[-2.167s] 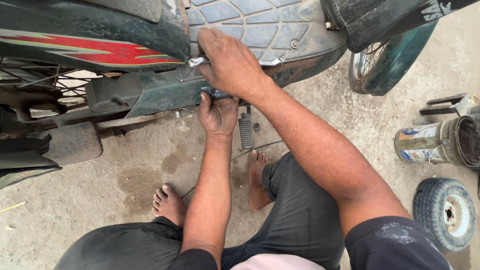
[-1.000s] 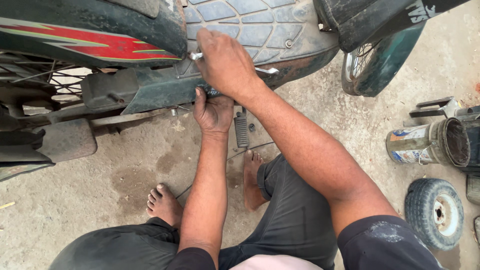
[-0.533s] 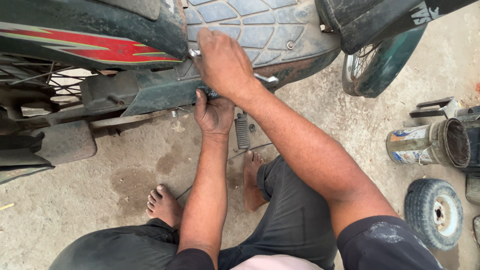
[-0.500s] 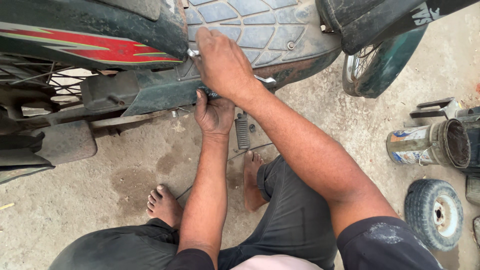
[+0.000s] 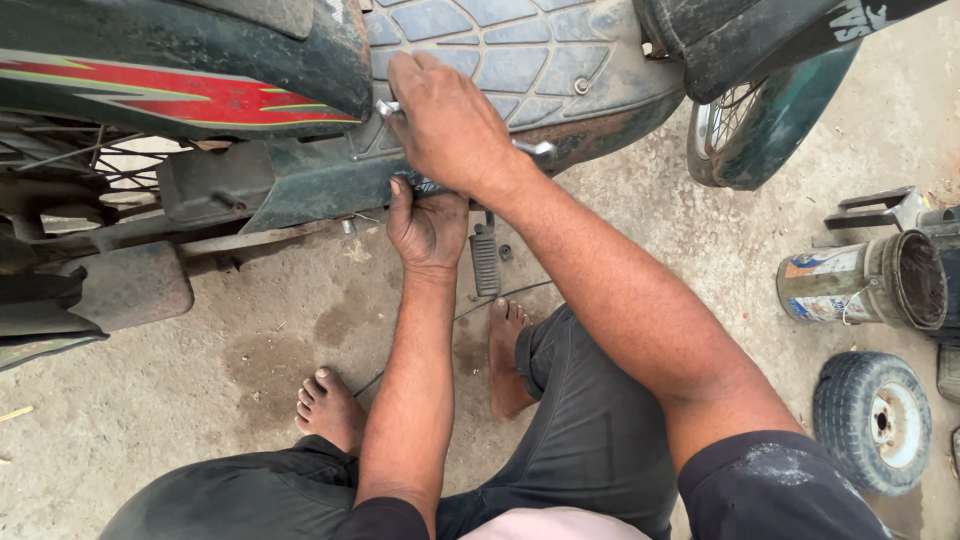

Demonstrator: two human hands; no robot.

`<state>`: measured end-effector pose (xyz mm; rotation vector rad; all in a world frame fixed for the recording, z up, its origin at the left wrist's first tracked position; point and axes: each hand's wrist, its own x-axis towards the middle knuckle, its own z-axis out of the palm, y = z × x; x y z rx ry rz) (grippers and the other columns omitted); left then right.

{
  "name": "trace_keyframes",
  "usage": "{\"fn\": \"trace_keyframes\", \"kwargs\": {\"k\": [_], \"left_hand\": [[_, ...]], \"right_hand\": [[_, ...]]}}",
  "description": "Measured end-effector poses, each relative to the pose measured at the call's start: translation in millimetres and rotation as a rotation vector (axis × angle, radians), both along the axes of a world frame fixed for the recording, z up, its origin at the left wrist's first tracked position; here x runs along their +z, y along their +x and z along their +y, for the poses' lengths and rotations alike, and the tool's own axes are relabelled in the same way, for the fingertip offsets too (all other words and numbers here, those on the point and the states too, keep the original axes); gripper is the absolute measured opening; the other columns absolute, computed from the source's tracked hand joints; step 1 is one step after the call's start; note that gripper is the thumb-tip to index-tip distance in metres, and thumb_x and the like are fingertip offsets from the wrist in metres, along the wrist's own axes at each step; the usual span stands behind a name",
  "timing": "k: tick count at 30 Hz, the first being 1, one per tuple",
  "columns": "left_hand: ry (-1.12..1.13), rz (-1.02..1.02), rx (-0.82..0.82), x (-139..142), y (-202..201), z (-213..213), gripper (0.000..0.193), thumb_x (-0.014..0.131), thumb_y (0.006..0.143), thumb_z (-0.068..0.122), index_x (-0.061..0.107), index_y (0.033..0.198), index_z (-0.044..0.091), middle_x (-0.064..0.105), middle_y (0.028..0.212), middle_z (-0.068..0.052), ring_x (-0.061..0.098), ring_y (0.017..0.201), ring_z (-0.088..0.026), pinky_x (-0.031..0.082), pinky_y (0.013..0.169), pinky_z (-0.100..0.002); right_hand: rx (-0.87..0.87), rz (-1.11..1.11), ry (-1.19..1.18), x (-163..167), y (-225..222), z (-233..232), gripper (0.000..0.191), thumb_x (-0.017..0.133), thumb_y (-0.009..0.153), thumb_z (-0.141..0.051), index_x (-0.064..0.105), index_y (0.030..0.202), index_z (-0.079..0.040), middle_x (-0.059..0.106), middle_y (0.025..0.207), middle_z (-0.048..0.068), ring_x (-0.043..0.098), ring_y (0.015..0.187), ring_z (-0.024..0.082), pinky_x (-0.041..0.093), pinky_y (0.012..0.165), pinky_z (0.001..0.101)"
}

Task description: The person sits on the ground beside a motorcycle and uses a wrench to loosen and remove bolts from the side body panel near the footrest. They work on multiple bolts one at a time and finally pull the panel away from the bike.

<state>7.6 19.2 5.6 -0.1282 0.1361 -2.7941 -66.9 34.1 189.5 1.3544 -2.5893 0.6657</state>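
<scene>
On the concrete floor beside the motorcycle: person crouched, barefoot, both arms extended to the footboard edge.
Right hand (image 5: 450, 125): fingers closed around a metal wrench (image 5: 535, 150); one end shows at the thumb side, the other past the wrist side.
Wrench position: laid across the lower edge of the grey rubber footboard mat (image 5: 520, 50), touching it.
Left hand (image 5: 428, 222): directly below the right hand, fingertips curled up against the underside of the green frame panel (image 5: 300, 185); what it grips is hidden, so its closure cannot be told.
Hands relation: stacked, nearly touching.
Foot peg (image 5: 484, 258): hangs just right of the left hand.
Front wheel (image 5: 745, 130): upper right, behind a green fender.
Floor, right side: tin can (image 5: 860, 285) lying on its side; small tyred wheel (image 5: 872, 420) below it.
</scene>
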Motion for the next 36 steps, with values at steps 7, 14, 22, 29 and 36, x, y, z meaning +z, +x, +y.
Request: {"fn": "trace_keyframes", "kwargs": {"k": [7, 14, 22, 29, 36], "left_hand": [[-0.006, -0.018, 0.0, 2, 0, 0, 0.059, 0.073, 0.097, 0.038, 0.055, 0.146, 0.011, 0.053, 0.156, -0.004, 0.042, 0.149, -0.025, 0.026, 0.13, -0.051], [-0.004, 0.006, -0.001, 2, 0, 0, 0.059, 0.074, 0.097, 0.038, 0.055, 0.147, 0.011, 0.054, 0.155, -0.003, 0.042, 0.15, -0.026, 0.025, 0.13, -0.052], [0.02, -0.027, 0.0, 0, 0, 0, 0.055, 0.075, 0.096, 0.038, 0.058, 0.143, 0.013, 0.056, 0.152, -0.002, 0.045, 0.147, -0.024, 0.027, 0.129, -0.05], [0.029, -0.024, -0.002, 2, 0, 1, 0.056, 0.075, 0.097, 0.038, 0.057, 0.143, 0.013, 0.057, 0.15, -0.002, 0.047, 0.145, -0.024, 0.03, 0.128, -0.05], [0.006, -0.006, 0.008, 4, 0, 1, 0.06, 0.074, 0.098, 0.038, 0.053, 0.149, 0.014, 0.054, 0.155, -0.003, 0.044, 0.148, -0.024, 0.028, 0.128, -0.051]], "right_hand": [[-0.086, -0.045, 0.048, 2, 1, 2, 0.029, 0.08, 0.09, -0.011, 0.053, 0.098, -0.002, 0.064, 0.094, 0.018, 0.067, 0.09, 0.043, 0.053, 0.076, 0.0532], [-0.022, -0.052, -0.009, 1, -1, 0, 0.029, 0.079, 0.089, -0.01, 0.052, 0.097, 0.0, 0.062, 0.095, 0.02, 0.067, 0.089, 0.042, 0.053, 0.075, 0.0518], [0.129, 0.054, -0.076, 1, -3, 5, 0.031, 0.077, 0.084, -0.004, 0.051, 0.101, 0.001, 0.061, 0.1, 0.021, 0.066, 0.092, 0.041, 0.054, 0.075, 0.0491], [0.065, -0.025, 0.004, 0, -5, 7, 0.028, 0.078, 0.089, -0.008, 0.052, 0.097, -0.002, 0.059, 0.094, 0.018, 0.066, 0.087, 0.037, 0.053, 0.074, 0.0488], [0.059, -0.033, -0.033, 0, -5, 11, 0.03, 0.081, 0.087, -0.009, 0.054, 0.097, -0.002, 0.06, 0.095, 0.017, 0.066, 0.088, 0.04, 0.053, 0.075, 0.05]]}}
